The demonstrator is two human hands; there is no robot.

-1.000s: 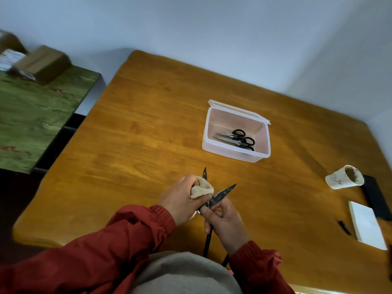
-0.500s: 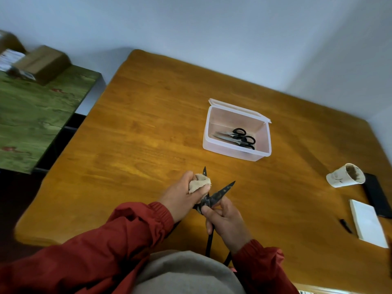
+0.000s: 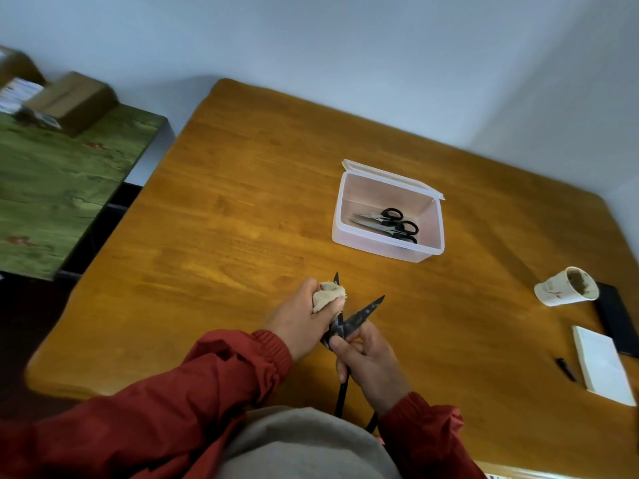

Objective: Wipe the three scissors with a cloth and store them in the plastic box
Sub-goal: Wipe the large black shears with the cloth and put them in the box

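Dark long-handled scissors [image 3: 363, 312] are held open over the near part of the wooden table [image 3: 242, 216]. My right hand [image 3: 371, 366] grips them near the pivot, handles running down toward my body. My left hand [image 3: 299, 318] holds a beige cloth [image 3: 326, 295] wrapped round the left blade, whose tip sticks out above the cloth. The right blade points up and right, bare. A clear plastic box [image 3: 349, 236] with its lid open stands farther back; black-handled scissors [image 3: 392, 224] lie inside it, two pairs by the look of the handles.
A tipped paper cup [image 3: 563, 288] lies at the right, with a black phone-like slab [image 3: 619, 319], a white pad [image 3: 601, 364] and a small black pen [image 3: 565, 368] near it. A green table [image 3: 58, 188] with cardboard boxes [image 3: 72, 102] stands at the left.
My left hand with the cloth has slid a little along the left blade, toward the pivot. My right hand keeps its grip. The box and its scissors have not moved.
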